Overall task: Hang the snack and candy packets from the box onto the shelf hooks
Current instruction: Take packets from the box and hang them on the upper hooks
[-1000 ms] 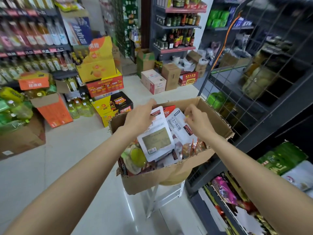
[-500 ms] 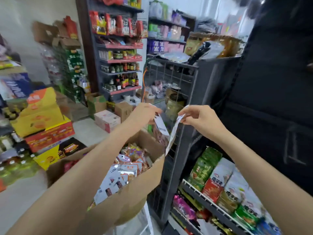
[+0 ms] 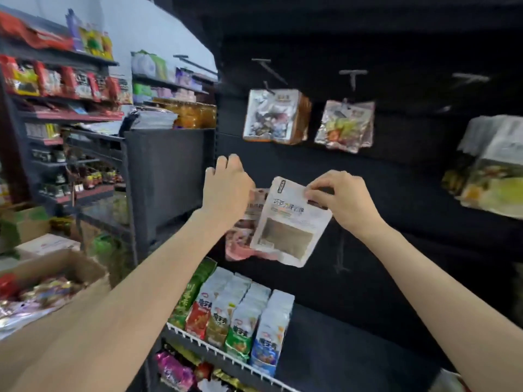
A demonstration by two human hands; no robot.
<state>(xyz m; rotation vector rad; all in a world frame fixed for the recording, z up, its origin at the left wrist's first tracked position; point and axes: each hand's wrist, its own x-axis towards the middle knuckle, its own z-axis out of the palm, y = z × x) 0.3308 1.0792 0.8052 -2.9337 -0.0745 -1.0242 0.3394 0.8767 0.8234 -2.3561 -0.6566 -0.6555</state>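
My right hand [image 3: 342,199] pinches the top corner of a white packet [image 3: 288,222] with a clear window, held up in front of the dark hook panel. My left hand [image 3: 227,188] holds the top of a pink packet [image 3: 243,236] that hangs partly behind the white one. The cardboard box [image 3: 70,267] of snack packets sits at the lower left. Bare hooks [image 3: 352,76] stick out of the panel above. Two bunches of packets [image 3: 274,117] [image 3: 343,125] hang from hooks above my hands.
More hanging packets [image 3: 492,171] fill the right side of the panel. A wire shelf [image 3: 226,355] of upright snack bags runs below my hands. A dark metal rack [image 3: 169,176] stands to the left, with stocked store shelves [image 3: 65,89] behind it.
My view has swung up and right from the box to the hook panel. Both hands have lifted the two packets out of the box and raised them to the panel.
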